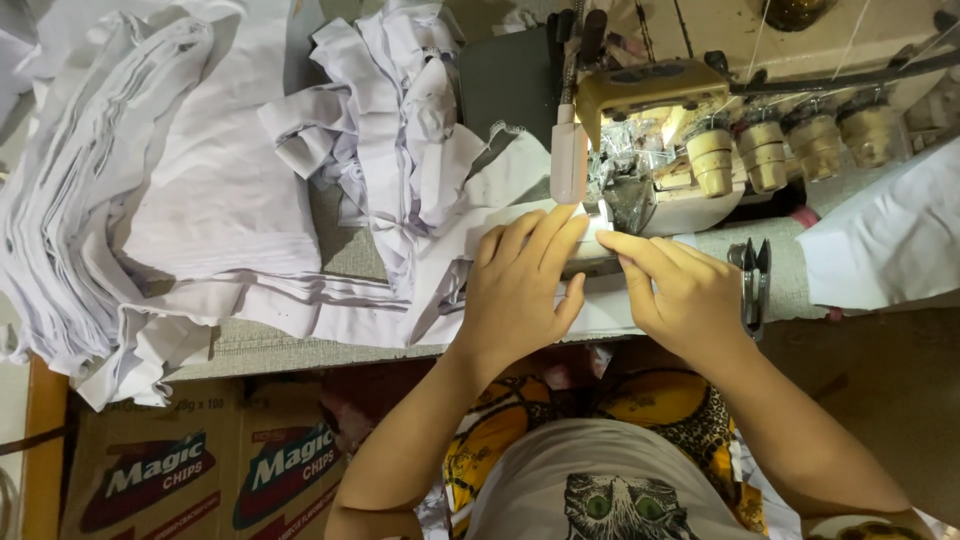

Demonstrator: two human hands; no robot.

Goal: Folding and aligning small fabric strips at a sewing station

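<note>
Cloth piece: white cloth piece [600,300] lies flat on the table edge just in front of the sewing machine; its long axis runs left to right, with its far edge pointing into the machine's needle area.
Left hand: left hand [520,290] lies palm down on the cloth piece, fingers straight and together, fingertips aimed up and right toward the needle area; it presses and grips nothing.
Right hand: right hand [685,290] rests on the right part of the same cloth, index finger stretched left until it nearly meets the left fingertips; remaining fingers curled loosely, nothing clasped.
Sewing machine: cream-coloured sewing machine [650,130] stands directly beyond both hands, with four round tension knobs in a row on its right.
Scissors: small scissors [752,285] lie just right of the right hand, long axis near to far.
Cloth heap: crumpled white cloth heap [400,140] sits left of the machine, touching the worked piece.
Folded stack: tall folded stack [120,190] of white cloth occupies the table's far left.
Table: grey table [300,345] bears all of it.
Boxes: cardboard boxes [190,470] stand beneath the left end.
</note>
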